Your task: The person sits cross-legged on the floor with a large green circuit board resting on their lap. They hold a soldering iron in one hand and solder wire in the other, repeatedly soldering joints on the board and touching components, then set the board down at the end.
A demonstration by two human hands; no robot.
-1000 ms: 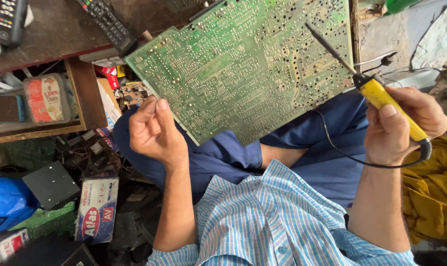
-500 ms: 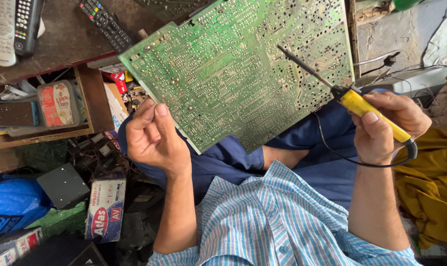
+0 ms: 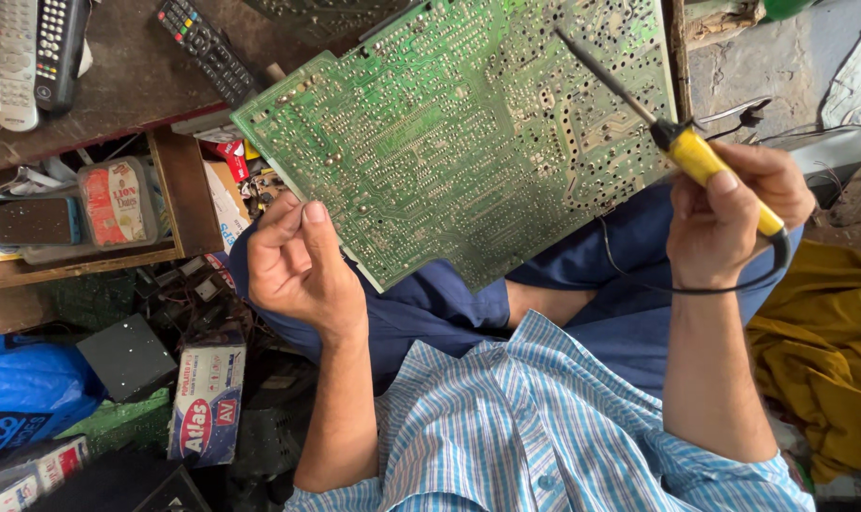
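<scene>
The left hand [image 3: 298, 265] grips the lower edge of a large green circuit board [image 3: 459, 133], thumb on its solder side, fingers curled behind it. The right hand [image 3: 734, 218] is clenched around the yellow handle of a soldering iron [image 3: 677, 142], whose dark tip reaches up from the fingers onto the board's upper part. A black cord [image 3: 686, 289] loops just below that fist

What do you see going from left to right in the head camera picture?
Remotes → blue bag → red-and-white box → left hand → green circuit board → soldering iron in the right hand → yellow cloth.
</scene>
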